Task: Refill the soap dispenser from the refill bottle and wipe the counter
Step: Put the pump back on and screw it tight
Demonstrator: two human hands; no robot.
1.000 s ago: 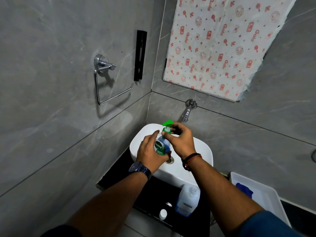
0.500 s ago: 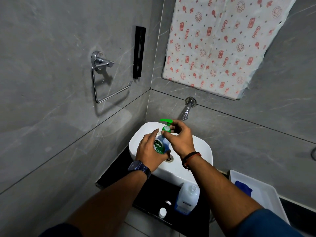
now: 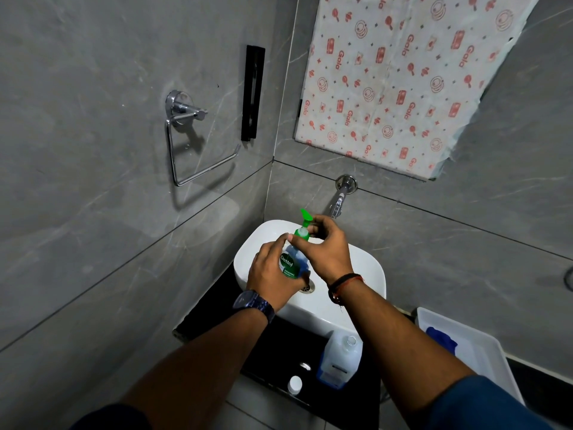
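Observation:
Over the white basin I hold a Dettol soap dispenser with a green label. My left hand wraps around its body. My right hand pinches the green pump collar at the neck, and the pump spout sticks up beyond the fingers. The clear refill bottle stands uncapped on the black counter in front of the basin. Its white cap lies near the counter's front edge. A blue cloth lies in a white tray.
A wall tap juts out just behind my right hand. The white tray sits to the right of the basin. A chrome towel ring and a black bar hang on the left wall. A patterned sheet covers the wall above.
The green pump head has turned, its spout now pointing up and away instead of left. Both hands stay on the dispenser over the basin.

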